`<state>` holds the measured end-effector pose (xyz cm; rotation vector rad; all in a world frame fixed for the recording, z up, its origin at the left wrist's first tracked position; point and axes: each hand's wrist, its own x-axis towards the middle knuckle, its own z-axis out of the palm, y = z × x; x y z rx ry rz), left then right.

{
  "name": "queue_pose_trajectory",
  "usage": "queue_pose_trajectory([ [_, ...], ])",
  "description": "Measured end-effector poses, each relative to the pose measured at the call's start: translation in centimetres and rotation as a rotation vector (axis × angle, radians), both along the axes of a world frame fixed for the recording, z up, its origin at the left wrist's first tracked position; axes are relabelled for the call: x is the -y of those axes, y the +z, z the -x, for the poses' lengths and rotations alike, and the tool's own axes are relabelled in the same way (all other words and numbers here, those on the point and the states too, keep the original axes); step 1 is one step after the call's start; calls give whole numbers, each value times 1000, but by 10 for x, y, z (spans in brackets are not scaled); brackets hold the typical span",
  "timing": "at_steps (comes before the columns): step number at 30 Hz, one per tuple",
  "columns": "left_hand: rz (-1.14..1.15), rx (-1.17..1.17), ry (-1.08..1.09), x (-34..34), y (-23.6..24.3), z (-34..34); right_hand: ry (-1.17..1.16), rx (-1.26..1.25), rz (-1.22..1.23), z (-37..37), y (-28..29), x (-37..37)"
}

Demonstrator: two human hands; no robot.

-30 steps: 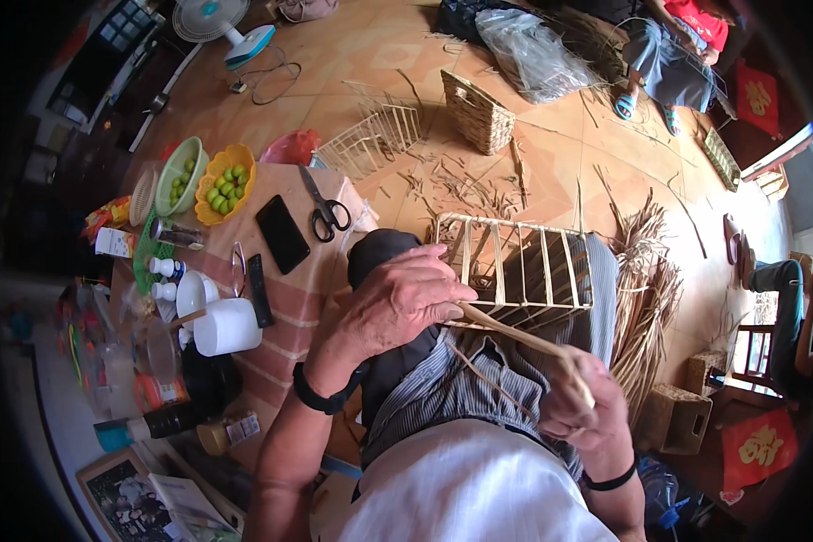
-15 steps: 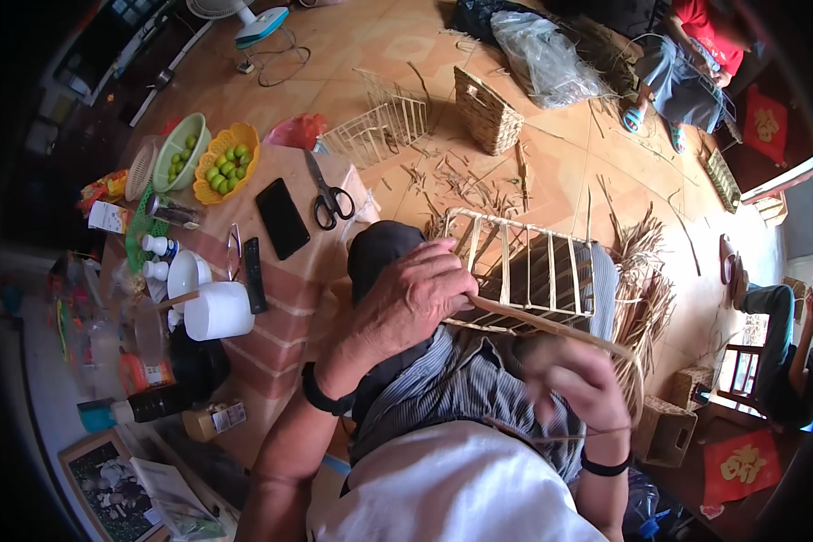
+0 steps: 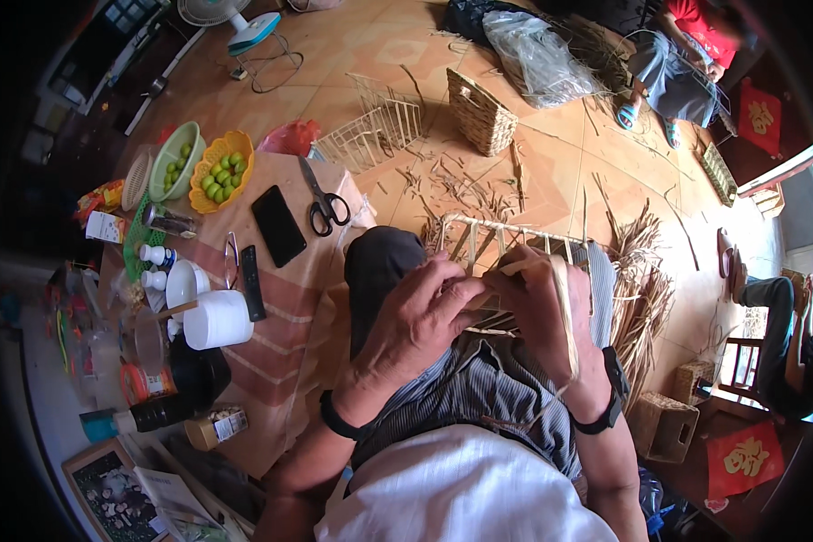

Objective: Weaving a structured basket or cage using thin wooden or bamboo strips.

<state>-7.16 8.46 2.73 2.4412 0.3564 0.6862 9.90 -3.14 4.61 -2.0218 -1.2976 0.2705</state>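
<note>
A small openwork frame of pale woven cane rests across my striped-trousered lap. My left hand is closed in a pinch at the near-left part of the frame, on a flat dried-leaf strand where it meets the bars. My right hand is beside it with bent fingers gripping the same pale strand, which loops over its back and hangs toward the wrist. Both hands' fingertips are partly hidden against the frame, and they are close together at its middle.
A table at left holds scissors, a phone, fruit bowls, cups and jars. On the floor lie a woven basket, cane frames and a leaf bundle. Co-workers sit at top right and far right.
My right hand has moved from the lower right up and inward to the frame, beside my left hand, drawing the strand into a loop. My left hand has shifted slightly.
</note>
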Motion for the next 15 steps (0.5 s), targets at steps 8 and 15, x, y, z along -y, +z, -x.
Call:
queue_pose_trajectory([
  [8, -245, 113, -71, -6, -15, -3, -3, -413, 49, -19, 20, -24],
  [15, -219, 68, -205, -13, -11, -10, 57, -410, -228, -27, 71, -56],
])
